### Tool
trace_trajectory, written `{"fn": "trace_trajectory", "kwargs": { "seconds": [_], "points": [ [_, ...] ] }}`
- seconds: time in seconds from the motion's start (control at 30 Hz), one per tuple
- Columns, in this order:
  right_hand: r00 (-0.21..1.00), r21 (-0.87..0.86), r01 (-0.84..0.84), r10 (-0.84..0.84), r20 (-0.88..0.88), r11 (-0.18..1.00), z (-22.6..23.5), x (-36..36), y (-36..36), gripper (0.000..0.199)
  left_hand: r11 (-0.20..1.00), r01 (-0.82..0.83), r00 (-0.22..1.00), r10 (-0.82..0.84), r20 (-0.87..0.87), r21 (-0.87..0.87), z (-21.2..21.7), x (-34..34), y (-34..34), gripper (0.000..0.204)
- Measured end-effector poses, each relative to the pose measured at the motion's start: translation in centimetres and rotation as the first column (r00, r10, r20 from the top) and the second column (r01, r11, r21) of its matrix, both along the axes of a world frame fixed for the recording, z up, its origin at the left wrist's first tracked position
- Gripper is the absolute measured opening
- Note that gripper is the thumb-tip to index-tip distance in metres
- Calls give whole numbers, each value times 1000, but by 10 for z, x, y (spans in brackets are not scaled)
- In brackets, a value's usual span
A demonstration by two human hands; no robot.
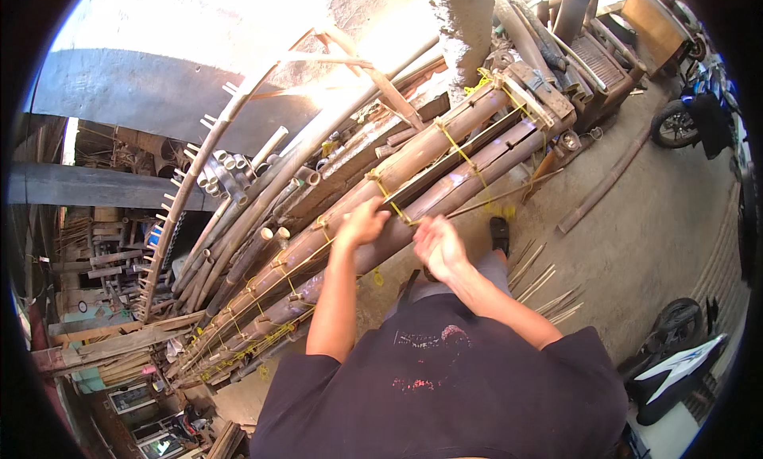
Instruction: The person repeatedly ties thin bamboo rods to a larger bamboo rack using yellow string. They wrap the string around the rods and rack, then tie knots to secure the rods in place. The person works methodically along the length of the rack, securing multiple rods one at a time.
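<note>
Hands [401,235] on yellow cord [395,207]

I see a motorbike [690,117] at 2 o'clock, thin bamboo splints [548,288] on concrete at 4, cut pipe ends [222,173] at 10.

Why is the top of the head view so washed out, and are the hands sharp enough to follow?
Head view: sunlight blows out the wall behind the bamboo poles; fisheye bends them and blackens the corners; the left hand is fairly sharp on the yellow cord, while the right hand is motion-blurred.
</note>
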State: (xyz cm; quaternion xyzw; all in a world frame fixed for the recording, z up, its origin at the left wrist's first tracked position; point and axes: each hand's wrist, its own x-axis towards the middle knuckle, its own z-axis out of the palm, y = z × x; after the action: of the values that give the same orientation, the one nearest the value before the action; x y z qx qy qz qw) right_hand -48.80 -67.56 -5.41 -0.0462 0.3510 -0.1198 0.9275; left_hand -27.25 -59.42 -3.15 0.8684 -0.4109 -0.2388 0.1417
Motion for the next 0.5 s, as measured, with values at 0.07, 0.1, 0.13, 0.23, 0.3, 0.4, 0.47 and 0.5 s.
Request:
{"fn": "trace_trajectory", "kwargs": {
  "seconds": [0.07,0.1,0.13,0.23,0.3,0.4,0.47,0.5],
  "points": [
    [912,-310,390,-410,1,867,11,43,10,25,977,-5,994,28,106,-214,-7,-36,-8,27],
    [850,-480,500,-514,114,721,22,72,15,22,954,-29,984,80,162,-298,2,-46,-18,23],
    [925,-688,352,-350,150,635,53,92,27,22,931,-7,999,-6,-34,-364,-44,-24,4,27],
    [999,-993,40,-12,39,113,94,111,4,26,807,-116,990,143,1,-580,-57,-41,5,29],
    [963,-978,128,214,162,165,107,113,-3,30,773,-70,964,214,156,-630,-66,-37,-6,30],
    [883,-975,142,468,45,-173,144,135,-1,36,855,-215,976,165,-144,-472,-93,-35,-5,35],
    [782,-839,35,538,-315,-542,138,171,-20,48,776,-95,994,108,-16,-623,-59,-37,-7,29],
    [725,-641,-60,408,-555,-765,128,187,-29,55,769,64,950,148,274,-636,-67,-34,0,28]
  ]
}}
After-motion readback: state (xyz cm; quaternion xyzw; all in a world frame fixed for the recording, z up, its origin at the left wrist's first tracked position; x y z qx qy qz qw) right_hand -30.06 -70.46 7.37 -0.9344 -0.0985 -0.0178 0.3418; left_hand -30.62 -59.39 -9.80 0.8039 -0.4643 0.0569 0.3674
